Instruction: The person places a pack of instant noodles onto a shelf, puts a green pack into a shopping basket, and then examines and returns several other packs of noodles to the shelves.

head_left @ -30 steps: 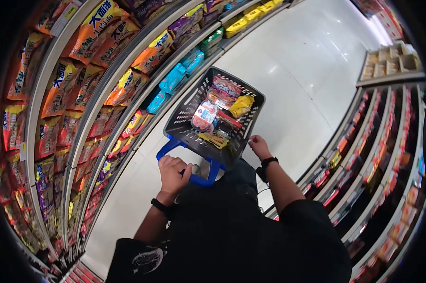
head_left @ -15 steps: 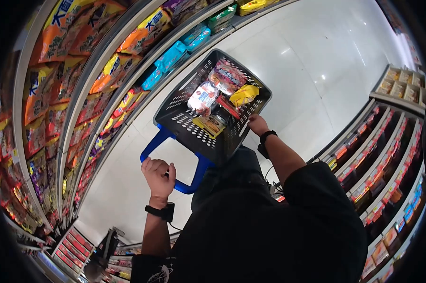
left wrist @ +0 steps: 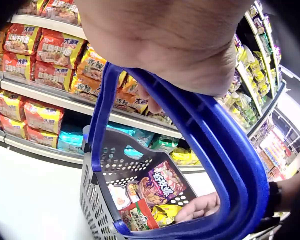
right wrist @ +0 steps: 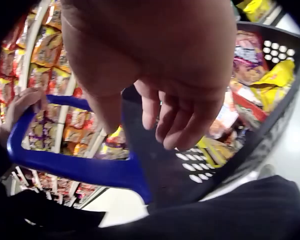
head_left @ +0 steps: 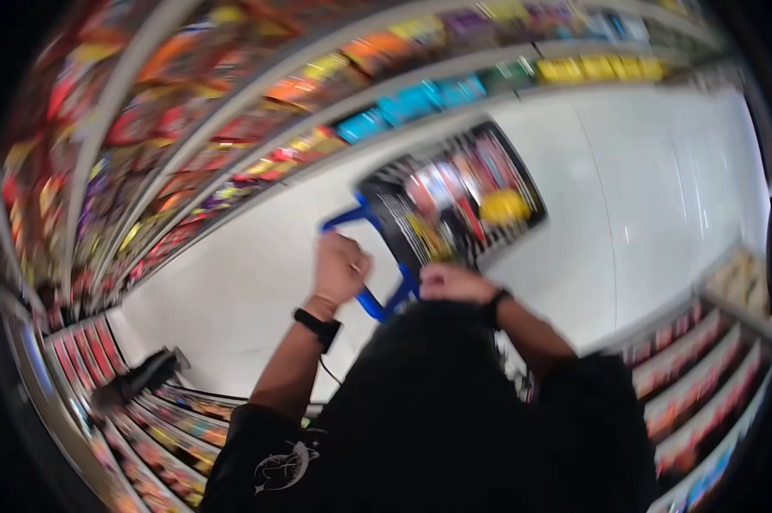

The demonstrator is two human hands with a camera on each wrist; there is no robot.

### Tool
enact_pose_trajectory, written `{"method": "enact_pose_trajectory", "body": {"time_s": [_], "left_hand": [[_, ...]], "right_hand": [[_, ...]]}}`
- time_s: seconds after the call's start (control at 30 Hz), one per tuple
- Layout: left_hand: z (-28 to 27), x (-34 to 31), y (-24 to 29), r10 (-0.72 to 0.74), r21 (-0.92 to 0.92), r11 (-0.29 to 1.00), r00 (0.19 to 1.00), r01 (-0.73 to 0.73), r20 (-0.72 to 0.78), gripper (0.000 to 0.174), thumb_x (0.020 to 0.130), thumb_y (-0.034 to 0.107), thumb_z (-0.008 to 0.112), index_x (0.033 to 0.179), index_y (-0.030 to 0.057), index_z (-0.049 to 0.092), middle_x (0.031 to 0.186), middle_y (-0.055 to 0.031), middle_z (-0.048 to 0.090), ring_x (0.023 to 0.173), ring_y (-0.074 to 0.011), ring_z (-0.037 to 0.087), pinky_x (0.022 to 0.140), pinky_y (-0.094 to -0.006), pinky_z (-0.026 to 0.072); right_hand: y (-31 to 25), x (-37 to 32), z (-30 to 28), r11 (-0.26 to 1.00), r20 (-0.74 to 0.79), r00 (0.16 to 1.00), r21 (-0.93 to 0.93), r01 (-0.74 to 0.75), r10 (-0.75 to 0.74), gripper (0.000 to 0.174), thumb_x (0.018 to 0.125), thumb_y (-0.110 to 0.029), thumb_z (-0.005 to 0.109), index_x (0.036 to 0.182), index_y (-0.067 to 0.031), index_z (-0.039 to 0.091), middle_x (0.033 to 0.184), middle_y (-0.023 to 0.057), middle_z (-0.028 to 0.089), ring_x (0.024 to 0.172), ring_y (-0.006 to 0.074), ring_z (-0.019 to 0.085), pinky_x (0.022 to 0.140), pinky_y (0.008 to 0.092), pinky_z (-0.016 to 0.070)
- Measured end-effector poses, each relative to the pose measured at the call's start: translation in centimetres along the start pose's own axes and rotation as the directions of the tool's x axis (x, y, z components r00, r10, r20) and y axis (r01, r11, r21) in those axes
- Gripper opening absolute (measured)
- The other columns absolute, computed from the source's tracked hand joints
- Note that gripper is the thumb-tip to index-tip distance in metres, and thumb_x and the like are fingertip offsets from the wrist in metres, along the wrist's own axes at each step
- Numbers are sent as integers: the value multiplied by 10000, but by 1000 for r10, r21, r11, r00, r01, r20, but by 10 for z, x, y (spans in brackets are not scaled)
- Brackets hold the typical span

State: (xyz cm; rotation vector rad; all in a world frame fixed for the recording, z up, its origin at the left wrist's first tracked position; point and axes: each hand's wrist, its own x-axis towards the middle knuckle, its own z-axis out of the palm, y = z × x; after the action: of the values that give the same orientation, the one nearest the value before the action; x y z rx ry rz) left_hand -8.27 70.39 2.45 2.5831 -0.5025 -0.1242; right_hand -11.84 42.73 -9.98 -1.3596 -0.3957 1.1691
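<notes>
My left hand [head_left: 341,269] grips the blue handle [left wrist: 210,130] of a dark grey perforated shopping basket [left wrist: 92,205]. Over the basket's near end is my right hand [head_left: 458,284], its fingers [right wrist: 187,120] hanging loosely bent with nothing between them in the right wrist view. Inside lie a purple-pink bag [left wrist: 165,180], a yellow packet [left wrist: 165,214], a red packet [left wrist: 139,216], and a white-and-pink pack [head_left: 437,186]. A flat yellow pack [right wrist: 215,151] sits by the near wall. The head view is blurred.
Shelves of orange and red noodle packets [left wrist: 52,50] run along the left, with blue packs [head_left: 411,103] on the lowest level. More shelves [head_left: 689,376] stand on the right. Behind, at lower left, a dark-clothed figure [head_left: 146,374] is near other shelves.
The view has turned, and the basket now sits farther right in the head view. My right hand has moved from the basket's right side to its near end, closer to the handle. The left hand keeps its grip.
</notes>
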Motion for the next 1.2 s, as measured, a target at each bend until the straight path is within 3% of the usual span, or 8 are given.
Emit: {"method": "enact_pose_trajectory", "body": {"time_s": [0.13, 0.3, 0.47, 0.67, 0.93, 1.03, 1.13, 1.2], "left_hand": [[-1, -3, -3, 109, -108, 984, 959, -141, -260, 166, 680, 124, 672, 554, 115, 566, 632, -96, 561, 721, -353, 534, 688, -458, 401], [-39, -49, 6, 103, -90, 984, 894, -157, -437, 101, 803, 139, 626, 861, 57, 640, 961, -132, 627, 1006, -358, 555, 915, -454, 432], [-39, -216, -33, -410, -254, 901, 881, 351, -235, 167, 886, 178, 557, 931, 36, 633, 967, -161, 628, 948, -356, 592, 860, -456, 469], [48, -489, -98, -930, -129, 308, 327, 943, 170, 366, 826, 260, 503, 996, -1, 696, 1040, -235, 682, 990, -392, 648, 891, -473, 501], [97, -658, -60, -982, -464, -152, -81, 873, 169, 407, 802, 335, 537, 1025, 34, 697, 1061, -214, 686, 1029, -361, 639, 916, -418, 497], [136, -680, -75, -966, -284, 240, 199, 928, -168, 198, 753, 117, 630, 914, 50, 723, 855, -159, 717, 721, -291, 678, 646, -401, 544], [125, -667, -83, -990, -580, -87, -5, 810, 141, 308, 811, 267, 547, 1016, 84, 687, 1005, -165, 702, 998, -327, 650, 891, -395, 498], [114, -661, -91, -991, -561, -41, 36, 827, 126, 284, 815, 239, 543, 1013, 91, 682, 991, -152, 704, 990, -319, 653, 880, -393, 499]], "right_hand": [[-105, 22, 61, 998, 30, 998, 30, 52, -53, 500, 885, -273, 727, 1247, 9, 526, 1243, 69, 564, 1174, 153, 520, 1007, 313, 422], [-100, 67, 109, 983, -244, 966, -178, 45, -88, 422, 872, -160, 692, 1208, -2, 491, 953, 43, 576, 803, 135, 592, 666, 280, 519], [-100, 65, 149, 995, -471, 878, -10, -99, 83, 380, 863, -149, 573, 1195, 20, 500, 883, 129, 598, 732, 219, 598, 636, 366, 503], [-86, 73, 157, 970, -604, 785, -243, -20, -135, 490, 883, -227, 650, 1247, 76, 526, 1090, 150, 623, 975, 259, 552, 867, 367, 446], [-142, 104, 223, 984, -664, 743, -173, -44, -84, 439, 928, -218, 612, 1224, 96, 536, 1093, 126, 591, 946, 243, 524, 826, 355, 451], [-188, 118, 269, 999, -712, 702, -32, 11, -31, 651, 934, -258, 591, 1397, 130, 348, 1393, 238, 453, 1181, 293, 476, 1009, 381, 394], [-232, 135, 315, 992, -826, 551, 100, -71, 123, 708, 873, -344, 619, 1357, 128, 409, 1360, 258, 477, 1160, 323, 490, 996, 411, 401], [-191, 179, 273, 997, -800, 595, 75, -32, 79, 667, 873, -343, 619, 1315, 124, 445, 1292, 239, 512, 1108, 315, 501, 960, 421, 412]]}}
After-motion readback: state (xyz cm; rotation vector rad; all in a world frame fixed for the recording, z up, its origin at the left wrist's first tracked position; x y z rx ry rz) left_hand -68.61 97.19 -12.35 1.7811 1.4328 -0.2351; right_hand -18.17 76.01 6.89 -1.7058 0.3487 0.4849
